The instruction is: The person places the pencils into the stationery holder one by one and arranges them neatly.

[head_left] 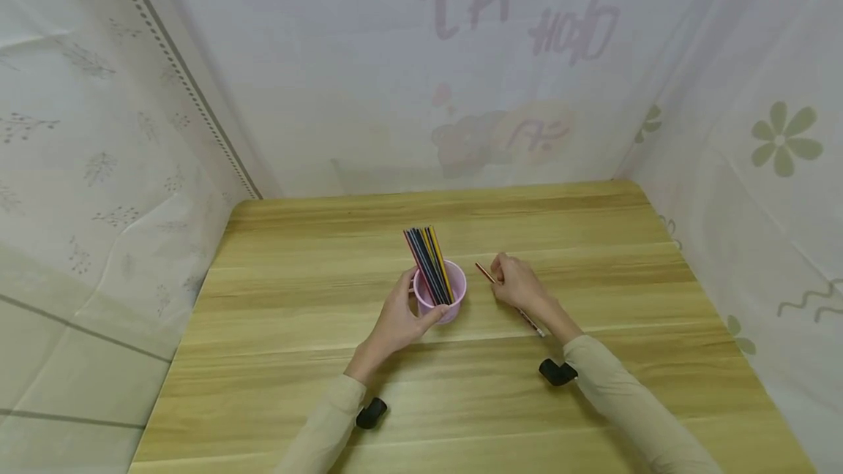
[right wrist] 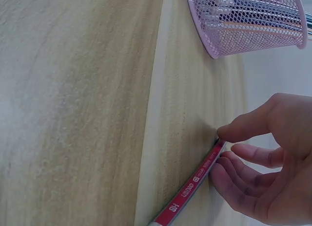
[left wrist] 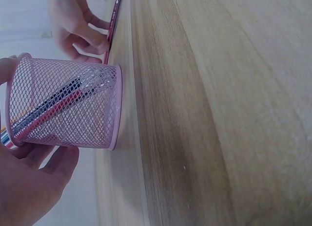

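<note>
My left hand grips a pink mesh pencil cup, thumb at the near rim and fingers round its left side. Upright on the table, the cup holds a bundle of pencils, dark, red and yellow, leaning left. To the right, my right hand pinches a single red pencil between thumb and curled fingers. This pencil lies slantwise along the tabletop, its pale end toward me, and "HB" shows on its side in the right wrist view.
The wood-grain table reaches to a pale printed curtain at the back, with more printed sheets on both sides. Each forearm wears a black wrist camera close above the table.
</note>
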Motion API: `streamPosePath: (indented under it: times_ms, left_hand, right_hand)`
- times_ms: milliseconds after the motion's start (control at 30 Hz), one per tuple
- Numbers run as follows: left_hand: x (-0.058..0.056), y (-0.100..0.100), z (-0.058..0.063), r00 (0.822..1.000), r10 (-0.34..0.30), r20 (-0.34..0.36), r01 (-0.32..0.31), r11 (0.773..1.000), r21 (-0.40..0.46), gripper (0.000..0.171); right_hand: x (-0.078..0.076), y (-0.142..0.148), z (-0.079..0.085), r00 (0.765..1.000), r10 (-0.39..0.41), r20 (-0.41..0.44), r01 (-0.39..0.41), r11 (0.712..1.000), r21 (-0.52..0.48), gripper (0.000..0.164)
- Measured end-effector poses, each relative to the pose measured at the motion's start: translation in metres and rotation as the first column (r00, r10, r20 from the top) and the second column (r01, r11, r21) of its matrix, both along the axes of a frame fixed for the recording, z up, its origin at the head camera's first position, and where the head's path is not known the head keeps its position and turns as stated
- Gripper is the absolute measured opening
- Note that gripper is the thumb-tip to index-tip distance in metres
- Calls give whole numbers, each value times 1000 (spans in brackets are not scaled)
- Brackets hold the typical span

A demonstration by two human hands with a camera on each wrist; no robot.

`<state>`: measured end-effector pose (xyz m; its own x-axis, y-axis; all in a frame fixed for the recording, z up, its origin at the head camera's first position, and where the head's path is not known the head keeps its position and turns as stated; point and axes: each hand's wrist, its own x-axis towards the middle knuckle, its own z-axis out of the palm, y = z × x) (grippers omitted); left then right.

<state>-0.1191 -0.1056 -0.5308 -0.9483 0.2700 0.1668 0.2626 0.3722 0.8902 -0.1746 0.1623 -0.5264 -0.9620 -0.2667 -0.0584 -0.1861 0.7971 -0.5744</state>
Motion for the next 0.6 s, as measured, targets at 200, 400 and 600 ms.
streamPosePath:
  times_ms: [200,400,600]
  left_hand:
    - [0,-2,-1,1000,7,2,-7,1000,-6,85]
    - [0,-1,-2,1000,5,-14,-6,1000,-15,86]
    - [1,1,0,1000,7,-15,-7,1000,-15,85]
  right_hand:
    - [1,-1,-2,1000,20,-22,-19,999,43,26]
    - [2,0,-3,995,64,-70,-55,990,133,28]
    - [1,1,1,996,66,-54,-59,989,133,30]
